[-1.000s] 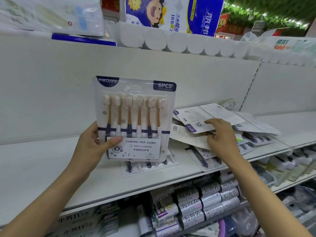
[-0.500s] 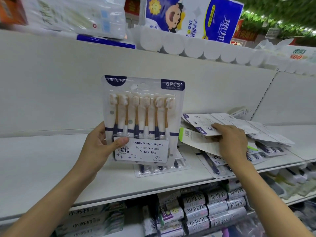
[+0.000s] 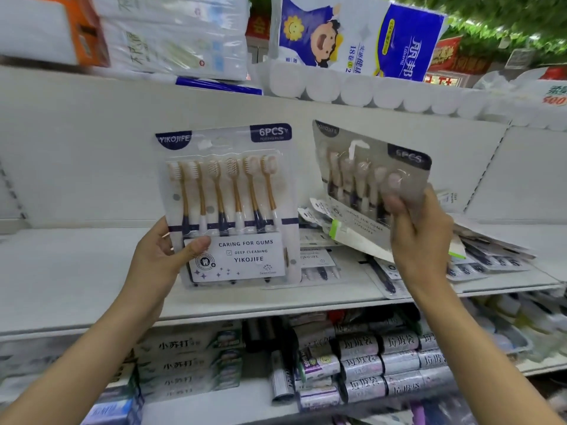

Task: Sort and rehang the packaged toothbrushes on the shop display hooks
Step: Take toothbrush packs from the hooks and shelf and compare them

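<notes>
At the centre of the frame the left hand [image 3: 159, 256] grips a six-brush toothbrush pack [image 3: 228, 207] by its lower left corner, thumb pressed across the front of the label card and the other fingers behind it. The pack stands upright above the hand, facing the camera, its long axis vertical; the brush heads point up and the handles run down behind the card.

To the right of centre the right hand [image 3: 420, 231] holds a second toothbrush pack [image 3: 365, 170] by its lower right part, fingers curled over the front. This pack sits up and to the left of the hand, raised clear of the pile of packs [image 3: 478, 256] below it. It is tilted, its top edge sloping down to the right, with the brush heads uppermost. Motion blur smears it: the printing and the brushes are hard to read, and the fingers cover its lower right corner.

The pile lies flat and untidy on the white shelf [image 3: 76, 286] at the right of the frame, several packs back side up; their lower layers are hidden by those above. More packs [image 3: 319, 265] lie flat on the shelf behind the left-hand pack, mostly covered by it. Toilet paper rolls [image 3: 352, 87] line the upper shelf, and boxed goods [image 3: 190, 360] fill the lower shelf, cut off by the bottom edge.
</notes>
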